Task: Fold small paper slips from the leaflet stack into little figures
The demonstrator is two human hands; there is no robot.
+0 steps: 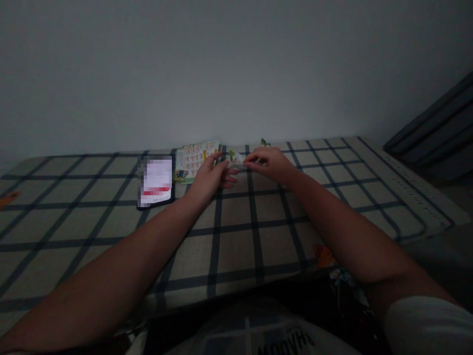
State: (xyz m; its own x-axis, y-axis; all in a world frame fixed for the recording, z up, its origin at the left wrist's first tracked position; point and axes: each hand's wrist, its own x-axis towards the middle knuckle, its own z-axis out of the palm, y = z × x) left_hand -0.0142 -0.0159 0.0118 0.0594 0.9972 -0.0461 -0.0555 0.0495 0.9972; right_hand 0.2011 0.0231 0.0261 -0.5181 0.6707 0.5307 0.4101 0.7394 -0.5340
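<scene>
Between my two hands, just above the checked cloth, is a small crinkled plastic wrapper (237,159), clear to white with a green-yellow patch at its left. The fingertips of my right hand (272,163) pinch its right end. My left hand (213,173) has its thumb side up and meets the wrapper's left end at its fingertips; the lower fingers stick out loosely below. What the wrapper contains is too small and dim to make out. Printed green and white sheets (195,160) lie right behind my left hand.
A phone or tablet (157,181) with a lit, blurred screen lies left of the sheets. A small dark green and yellow item (265,143) is partly hidden behind my right hand. The checked cloth (192,256) covers the table up to the grey wall (236,69). Dark folded fabric (436,128) is at right.
</scene>
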